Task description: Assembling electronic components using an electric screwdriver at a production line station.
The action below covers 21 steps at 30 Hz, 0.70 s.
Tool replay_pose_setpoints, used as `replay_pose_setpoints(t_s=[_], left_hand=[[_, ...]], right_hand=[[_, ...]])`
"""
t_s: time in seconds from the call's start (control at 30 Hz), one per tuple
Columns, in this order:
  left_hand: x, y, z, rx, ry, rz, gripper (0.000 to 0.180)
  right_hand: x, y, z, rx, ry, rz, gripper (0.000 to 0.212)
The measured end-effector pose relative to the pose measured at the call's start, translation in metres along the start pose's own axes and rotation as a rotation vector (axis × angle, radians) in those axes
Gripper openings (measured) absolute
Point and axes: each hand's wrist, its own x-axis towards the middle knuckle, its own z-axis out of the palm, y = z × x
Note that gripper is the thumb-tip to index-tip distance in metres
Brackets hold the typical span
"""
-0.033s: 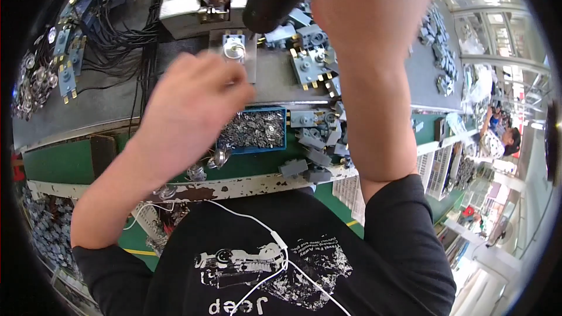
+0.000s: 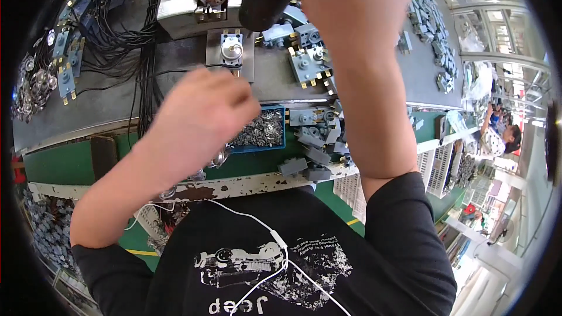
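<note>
My left hand (image 2: 211, 105) is above the front edge of the bench, fingers curled inward and blurred. Its fingertips are turned under, so whatever they hold cannot be made out. Just beyond it, a grey-blue switch-like part (image 2: 232, 55) with a round silvery disc lies on a metal plate (image 2: 248, 64). Thin black wire (image 2: 170, 72) runs close past my fingers toward this part. My right forearm (image 2: 372, 76) reaches far forward and the hand is cut off by the top edge. Beside that arm is a thick black cylinder (image 2: 263, 0).
A metal press-like fixture (image 2: 202, 9) stands behind the plate. The blue tray (image 2: 285, 129) holds small metal pieces. Several grey-blue parts (image 2: 305, 67) lie to the right, more (image 2: 433, 29) farther off. Bundled black wires (image 2: 126, 35) cover the left. A person (image 2: 497, 140) is at far right.
My left hand has shifted slightly right and down, exposing more of the part and the black wire near it. My right forearm has moved a little left.
</note>
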Motion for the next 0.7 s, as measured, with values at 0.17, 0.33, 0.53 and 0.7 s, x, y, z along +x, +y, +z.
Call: replay_pose_setpoints(t_s=[0.17, 0.33, 0.53, 0.7], left_hand=[[0.000, 0.010, 0.028, 0.066, -0.233, 0.122, 0.005], [-0.001, 0.024, 0.033, 0.156, -0.231, 0.104, 0.006], [-0.001, 0.025, 0.032, 0.153, -0.246, 0.114, 0.008], [0.001, 0.025, 0.034, -0.027, -0.221, 0.076, 0.012]], right_hand=[[-0.001, -0.003, 0.011, 0.023, 0.034, 0.035, 0.049], [0.005, -0.035, -0.002, 0.075, 0.038, 0.020, 0.048], [0.028, -0.038, 0.034, 0.143, 0.044, -0.004, 0.046], [0.041, 0.016, 0.069, 0.449, 0.065, -0.342, 0.052]])
